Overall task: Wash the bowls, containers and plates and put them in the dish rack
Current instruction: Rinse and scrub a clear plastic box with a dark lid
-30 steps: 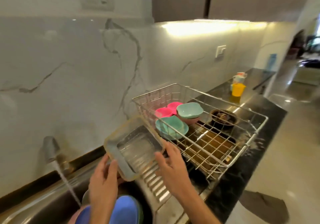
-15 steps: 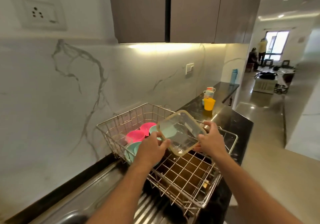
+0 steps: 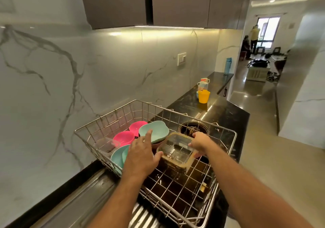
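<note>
Head view: clear container (image 3: 177, 150) sits upright in dish rack (image 3: 226, 150), right of the teal bowls (image 3: 153, 134). Right hand (image 3: 199, 142) grips its far-right rim; left hand (image 3: 141, 154) is flat, fingers straight, thumb at its near-left corner.

Warm under-cabinet strip (image 3: 168, 27) lights the wall (edges bow), slightly soft focus.

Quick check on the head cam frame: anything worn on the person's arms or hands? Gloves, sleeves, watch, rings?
Nothing visible. Both forearms are bare along all that shows, with no sleeve cuffs in frame. The left hand and right hand wear no gloves; no watch, band or ring shows. Upper arms are out of frame.
</note>
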